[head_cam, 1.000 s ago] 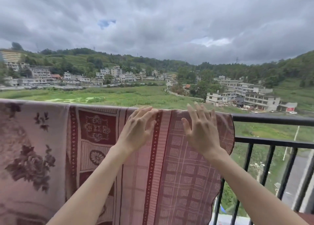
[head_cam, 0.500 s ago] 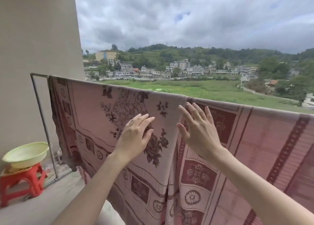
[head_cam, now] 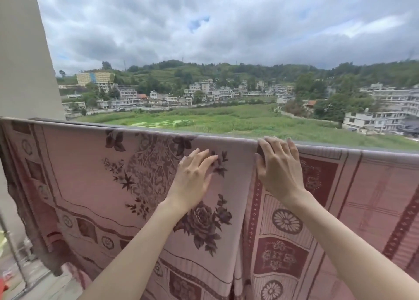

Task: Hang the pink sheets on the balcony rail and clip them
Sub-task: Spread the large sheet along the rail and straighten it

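Pale wall (head_cam: pixel 20 50) at left, green field (head_cam: pixel 226 120) beyond (hillside buildings (head_cam: pixel 204 91) behind), heavy overcast sky (head_cam: pixel 226 23).

left sheet (head_cam: pixel 90 168): pink, dark floral motif | right sheet (head_cam: pixel 362 197): pink, maroon geometric panels, rosettes
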### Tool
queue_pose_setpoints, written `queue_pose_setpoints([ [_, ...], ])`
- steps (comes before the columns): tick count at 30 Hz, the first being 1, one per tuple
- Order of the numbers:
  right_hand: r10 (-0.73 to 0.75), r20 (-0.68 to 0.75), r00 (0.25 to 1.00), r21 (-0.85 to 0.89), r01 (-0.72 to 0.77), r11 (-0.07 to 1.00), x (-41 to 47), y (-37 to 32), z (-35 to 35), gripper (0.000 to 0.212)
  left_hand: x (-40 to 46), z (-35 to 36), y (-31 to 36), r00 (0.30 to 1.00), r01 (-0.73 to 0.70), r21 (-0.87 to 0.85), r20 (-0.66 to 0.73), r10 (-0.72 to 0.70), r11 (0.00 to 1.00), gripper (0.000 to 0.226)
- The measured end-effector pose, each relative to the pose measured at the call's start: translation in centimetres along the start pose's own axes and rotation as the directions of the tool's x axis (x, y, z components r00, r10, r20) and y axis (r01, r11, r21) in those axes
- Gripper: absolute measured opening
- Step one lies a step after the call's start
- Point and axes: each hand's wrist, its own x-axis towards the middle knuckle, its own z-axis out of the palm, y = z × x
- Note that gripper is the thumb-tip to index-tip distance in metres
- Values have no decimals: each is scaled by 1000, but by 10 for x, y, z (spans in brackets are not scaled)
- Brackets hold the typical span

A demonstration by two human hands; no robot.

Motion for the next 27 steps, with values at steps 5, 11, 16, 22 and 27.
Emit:
queue_pose_setpoints([
  [5, -15, -260, 966, -45, 3, 999, 14, 30, 42, 28, 64, 43, -15, 993, -40, 0, -114, 39, 999, 56],
  [11, -16, -402, 916, -69, -13, 998, 36, 49, 87, 23, 115, 81, -62, 942, -138, -102, -320, 99, 985, 53],
  [16, -7, -466, 885, -82, -36, 996, 48, 68, 97, 21, 136, 100, -57, 899, -227, -186, -417, 132, 956, 39],
  [22, 40, -497, 867, -101, -103, 990, 55, 71, 113, 24, 144, 105, -60, 908, -181, -309, -416, 38, 934, 25],
  [27, 87, -486, 869, -115, -162, 980, 65, 82, 127, 25, 152, 105, -102, 915, -2, -322, -382, -128, 947, 21],
])
